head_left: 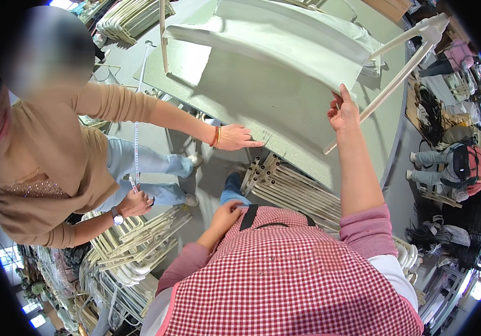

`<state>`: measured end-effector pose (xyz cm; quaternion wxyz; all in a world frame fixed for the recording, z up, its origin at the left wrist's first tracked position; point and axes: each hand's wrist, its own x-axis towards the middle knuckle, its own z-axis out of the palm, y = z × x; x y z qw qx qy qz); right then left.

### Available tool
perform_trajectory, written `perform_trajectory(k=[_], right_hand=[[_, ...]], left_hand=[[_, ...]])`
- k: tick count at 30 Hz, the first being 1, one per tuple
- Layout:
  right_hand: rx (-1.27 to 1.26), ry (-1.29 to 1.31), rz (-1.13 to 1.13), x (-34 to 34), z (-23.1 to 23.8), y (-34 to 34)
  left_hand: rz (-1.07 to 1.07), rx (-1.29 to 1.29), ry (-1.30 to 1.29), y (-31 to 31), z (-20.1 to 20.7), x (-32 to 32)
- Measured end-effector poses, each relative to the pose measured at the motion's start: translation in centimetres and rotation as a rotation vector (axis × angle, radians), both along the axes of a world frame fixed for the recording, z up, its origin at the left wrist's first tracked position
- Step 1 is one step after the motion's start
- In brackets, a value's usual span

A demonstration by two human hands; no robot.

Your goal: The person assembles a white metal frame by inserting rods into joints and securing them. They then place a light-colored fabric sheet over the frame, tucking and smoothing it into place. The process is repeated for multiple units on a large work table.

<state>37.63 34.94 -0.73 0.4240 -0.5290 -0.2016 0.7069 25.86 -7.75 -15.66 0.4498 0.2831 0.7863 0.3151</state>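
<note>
A white fabric panel (285,47) is stretched on a cream tubular frame (393,87) that stands on a pale green table (240,92). At the panel's near right corner, my right hand (343,112) is closed on the fabric's edge, fingers bent and index finger pointing up. My left hand (225,217) rests low at my waist beside the red checked apron (302,274). Its fingers are bent together against the apron's edge; what they hold, if anything, is hidden. Near the table's front edge, a co-worker's hand (239,137) points at small written marks.
The co-worker's other hand (134,203) holds a hanging tape measure (137,140). Bundled cream tubes (302,185) lie under the table's front edge. Stacked tubular frames (134,246) stand at the lower left, more frames (131,19) at the far left. Another person (464,168) bends over at the right.
</note>
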Motion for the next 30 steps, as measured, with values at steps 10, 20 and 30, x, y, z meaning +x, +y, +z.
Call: perform_trajectory(k=[10, 20, 30], right_hand=[[-0.012, -0.023, -0.004, -0.2, 0.2, 0.1], [-0.014, -0.057, 0.002, -0.2, 0.7, -0.2], [-0.012, -0.077, 0.022, 0.0, 0.1, 0.1]], left_hand=[[-0.414, 0.013, 0.399, 14.1, 3.8, 0.8], [-0.515, -0.165, 0.535, 17.4, 3.7, -0.3], [-0.441, -0.16, 0.49, 17.5, 3.8, 0.8]])
